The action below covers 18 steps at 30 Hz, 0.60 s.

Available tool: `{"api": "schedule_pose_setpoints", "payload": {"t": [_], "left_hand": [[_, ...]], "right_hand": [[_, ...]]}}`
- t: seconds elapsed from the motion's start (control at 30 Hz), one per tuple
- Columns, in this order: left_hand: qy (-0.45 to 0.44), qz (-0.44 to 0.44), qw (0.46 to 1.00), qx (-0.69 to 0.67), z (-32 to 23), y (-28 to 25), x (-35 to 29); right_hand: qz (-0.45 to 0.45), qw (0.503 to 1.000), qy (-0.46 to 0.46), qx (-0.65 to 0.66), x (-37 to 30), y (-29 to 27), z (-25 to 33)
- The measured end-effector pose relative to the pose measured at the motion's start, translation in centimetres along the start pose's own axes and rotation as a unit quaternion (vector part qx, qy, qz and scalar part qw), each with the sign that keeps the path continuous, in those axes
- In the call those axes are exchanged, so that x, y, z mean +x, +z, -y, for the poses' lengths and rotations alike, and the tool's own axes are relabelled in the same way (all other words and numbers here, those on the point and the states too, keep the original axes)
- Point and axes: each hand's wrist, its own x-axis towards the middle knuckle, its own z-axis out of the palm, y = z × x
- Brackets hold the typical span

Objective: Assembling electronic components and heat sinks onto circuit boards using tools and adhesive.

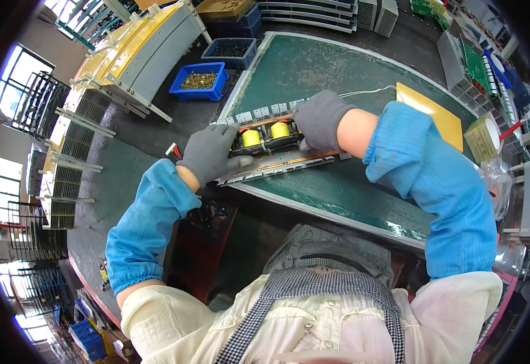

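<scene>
Between my hands is a black part with two yellow-wrapped cylinders, which look like transformer coils [251,138]. It lies along the middle of a long assembly [277,162] with rows of grey metal plates on its far and near sides and copper-coloured strips inside. My left hand [209,151], in a grey glove, closes round the black part's left end, with the thumb on the near side. Around the right end curls my gloved right hand [322,121], its fingertips partly hidden. The assembly rests at a slant on the green work mat [338,73].
A blue bin of small brass-coloured parts [199,80] and a grey-blue bin of dark parts [231,51] stand beyond my left hand. A yellow panel [432,115] lies to the right, with white wires near it. Racks stand at left; a white roll [491,130] sits far right.
</scene>
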Motion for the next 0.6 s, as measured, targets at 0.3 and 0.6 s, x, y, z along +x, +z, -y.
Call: {"api": "schedule_pose_setpoints", "payload": {"t": [0.3,0.6], "left_hand": [[-0.002,-0.006,1.000,0.013,-3.0,0.6,2.3],[0.023,-0.020,0.999,0.010,-3.1,0.0,2.8]], "right_hand": [[-0.014,1.000,-0.015,0.012,2.1,0.6,2.1],[-0.003,0.999,-0.023,0.027,0.6,0.5,0.4]]}}
